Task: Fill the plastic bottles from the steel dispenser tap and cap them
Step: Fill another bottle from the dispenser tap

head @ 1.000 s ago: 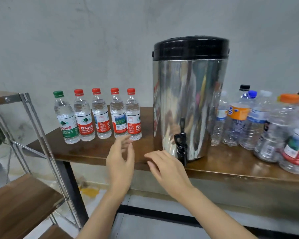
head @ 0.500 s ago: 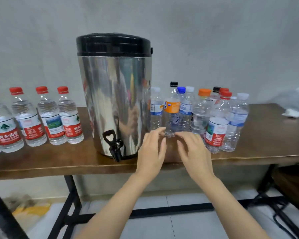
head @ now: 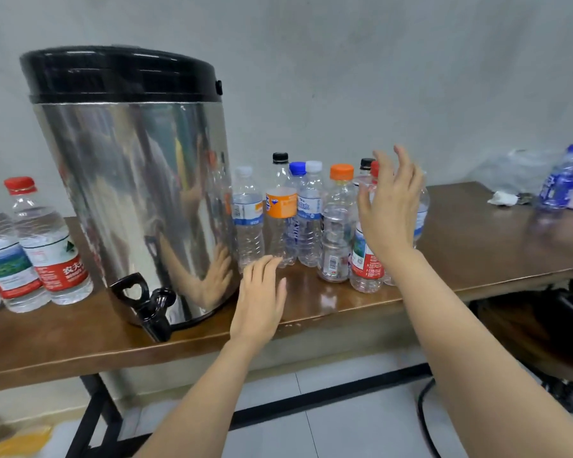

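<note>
A steel dispenser [head: 136, 180] with a black lid stands on the brown table [head: 477, 239]; its black tap [head: 153, 305] juts over the front edge. To its right is a cluster of several empty capped plastic bottles, among them an orange-labelled bottle [head: 281, 209] and a red-capped bottle [head: 364, 262]. My right hand [head: 389, 206] is raised with fingers spread in front of the red-capped bottle, holding nothing. My left hand [head: 262, 299] hovers flat over the table just right of the dispenser, fingers straight. Filled red-capped bottles [head: 47, 246] stand at the left.
At the far right of the table lie a crumpled white tissue [head: 503, 198], a clear bag and a blue-capped bottle [head: 563, 180]. A dark cable [head: 424, 418] runs over the tiled floor below. Something dark sits under the table's right end.
The view has swung right and closer, from the filled bottles to the empty cluster. My right hand rose from the table edge up to the red-capped bottle; my left hand stayed low.
</note>
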